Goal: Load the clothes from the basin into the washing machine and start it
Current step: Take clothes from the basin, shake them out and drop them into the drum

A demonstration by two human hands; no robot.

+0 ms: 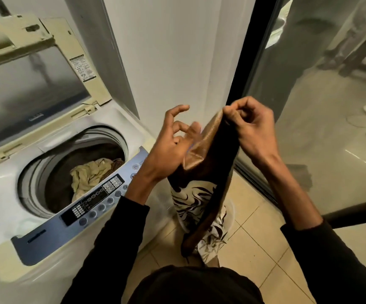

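Tiled floor (pixel 263 235) below — right hand (pixel 251 130) pinches garment (pixel 212 163) hanging lengthwise, near-vertical.

Basin (pixel 230 212) mostly hidden behind hanging dark garment (pixel 216 159); only a white rim sliver shows. Washing machine (pixel 35 216) cut off at left edge. Control panel (pixel 94 202) labels too small to read. Drum depth dark, contents below beige cloth (pixel 90 174) unclear.

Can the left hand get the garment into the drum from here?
Probably yes. The lid stands open, the drum lies just beside the left hand, and nothing sits between them. The right hand pinches the garment's top edge.
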